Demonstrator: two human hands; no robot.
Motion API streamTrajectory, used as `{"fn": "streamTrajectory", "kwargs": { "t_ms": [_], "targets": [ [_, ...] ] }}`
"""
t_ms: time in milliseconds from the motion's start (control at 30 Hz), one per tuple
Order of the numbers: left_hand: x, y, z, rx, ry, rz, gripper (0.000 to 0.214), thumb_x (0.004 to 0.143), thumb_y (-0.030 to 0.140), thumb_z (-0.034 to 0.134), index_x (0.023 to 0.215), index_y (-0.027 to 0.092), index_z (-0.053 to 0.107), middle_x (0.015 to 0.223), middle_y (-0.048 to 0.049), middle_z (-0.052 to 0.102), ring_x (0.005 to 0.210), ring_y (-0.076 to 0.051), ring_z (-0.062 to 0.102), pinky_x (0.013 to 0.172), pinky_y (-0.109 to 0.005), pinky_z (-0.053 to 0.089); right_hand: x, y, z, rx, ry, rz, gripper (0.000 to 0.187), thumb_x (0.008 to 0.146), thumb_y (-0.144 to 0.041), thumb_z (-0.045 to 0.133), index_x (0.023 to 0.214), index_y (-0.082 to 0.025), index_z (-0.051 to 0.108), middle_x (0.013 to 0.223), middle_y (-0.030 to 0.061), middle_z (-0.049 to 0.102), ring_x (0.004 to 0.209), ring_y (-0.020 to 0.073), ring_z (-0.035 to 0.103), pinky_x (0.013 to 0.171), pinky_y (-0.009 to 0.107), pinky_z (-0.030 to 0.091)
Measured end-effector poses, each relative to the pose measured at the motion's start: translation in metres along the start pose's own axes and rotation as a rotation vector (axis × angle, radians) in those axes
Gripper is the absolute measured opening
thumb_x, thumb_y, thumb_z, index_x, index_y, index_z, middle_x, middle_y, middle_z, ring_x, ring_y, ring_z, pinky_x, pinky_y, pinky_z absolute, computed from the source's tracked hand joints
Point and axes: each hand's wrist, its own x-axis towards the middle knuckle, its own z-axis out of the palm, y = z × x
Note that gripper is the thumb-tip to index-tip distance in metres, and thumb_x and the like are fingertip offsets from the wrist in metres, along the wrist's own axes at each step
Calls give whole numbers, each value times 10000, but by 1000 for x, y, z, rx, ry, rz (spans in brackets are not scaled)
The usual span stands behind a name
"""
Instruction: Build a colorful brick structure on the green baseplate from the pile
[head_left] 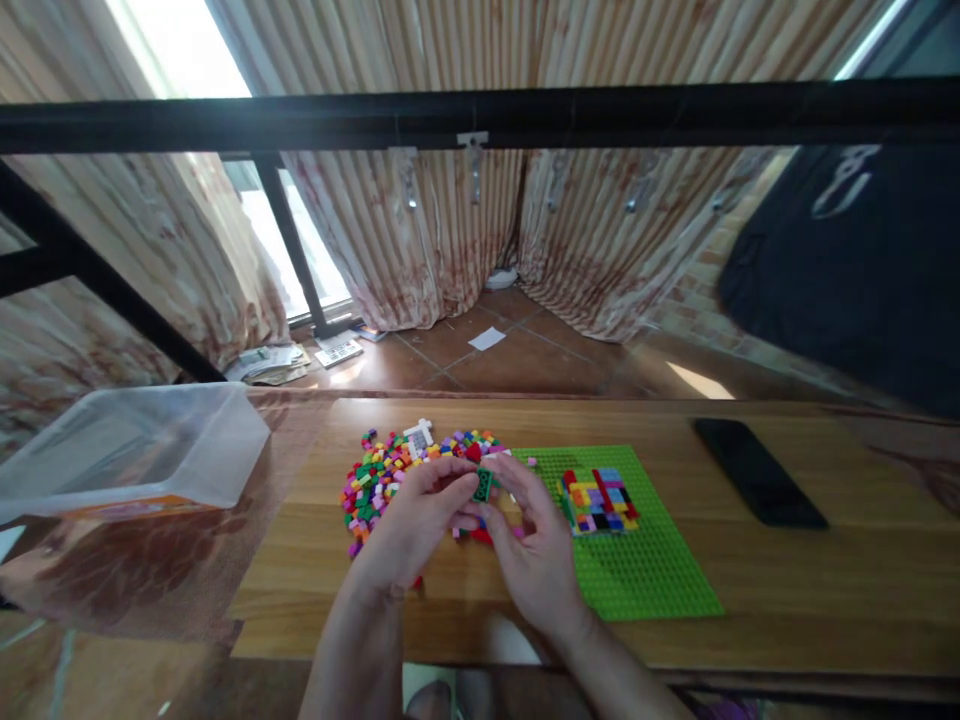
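Between my two hands is a small dark green toy brick (484,486), its hollow underside facing me. My left hand (435,500) pinches it from the left with thumb and forefinger. My right hand (534,535) curves round from the right, its fingertips and thumb at the brick's edge. Behind and left of my hands spreads a heap of loose coloured bricks (371,480), partly hidden by them. To the right lies a bright green baseplate (660,580), bearing a low multicoloured block of joined bricks (600,502).
A black phone (759,472) rests on the wooden table (300,590) at the right. A translucent plastic bin (172,440) stands off the table's left end. A dark metal bar (360,122) crosses above, hung with clips. Curtains and papers (274,362) are beyond.
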Motion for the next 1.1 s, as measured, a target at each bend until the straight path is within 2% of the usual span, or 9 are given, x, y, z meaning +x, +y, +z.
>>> {"fn": "streamTrajectory", "kwargs": {
  "t_ms": [167,300,433,567,667,833,933,1100],
  "targets": [
    [4,-8,5,22,-37,32,271,593,243,839,794,126,701,683,-45,676,546,-116,624,546,-213,521,2,-7,-18,-147,19,-72,373,861,-187,537,1231,-227,554,1228,89,624,1184,213,560,1031,428,446],
    [10,-19,17,205,-22,178,166,636,184,793,762,142,694,716,-43,679,625,-118,612,586,-198,480,5,-10,-41,-209,93,-90,287,869,-185,504,1136,-222,603,1126,81,659,1091,204,598,962,398,479],
    [9,-35,40,488,-60,372,103,693,135,721,779,191,710,757,-34,680,695,-144,601,665,-231,465,15,2,-73,-175,365,-30,179,860,-229,525,961,-215,672,960,59,690,921,190,639,849,366,506],
    [4,-51,64,683,-90,515,181,721,102,681,810,252,732,819,-36,699,754,-180,605,746,-280,441,29,19,-103,-18,615,129,165,791,-260,594,896,-171,686,849,54,698,767,176,643,724,333,511],
    [5,-63,73,724,-112,578,198,751,118,667,849,278,731,885,-47,705,839,-213,622,785,-310,436,35,24,-117,93,712,182,136,723,-222,628,827,-159,687,792,36,691,720,154,621,703,306,487],
    [11,-81,78,949,-97,720,204,802,122,627,936,263,689,952,-46,695,917,-212,624,825,-331,469,37,20,-122,207,736,281,145,644,-220,660,772,-161,692,749,22,684,679,141,603,669,287,467],
    [13,-85,80,1103,-65,808,160,826,117,607,921,232,666,950,-28,689,909,-193,620,820,-327,488,37,17,-122,234,721,313,141,633,-226,663,758,-168,693,733,13,682,677,137,599,673,282,462],
    [16,-88,84,1157,-45,895,102,849,140,598,880,215,659,941,-15,684,883,-173,622,801,-309,510,36,19,-122,251,676,340,133,634,-221,662,757,-178,689,732,4,684,674,131,594,683,282,461]
  ]
}}
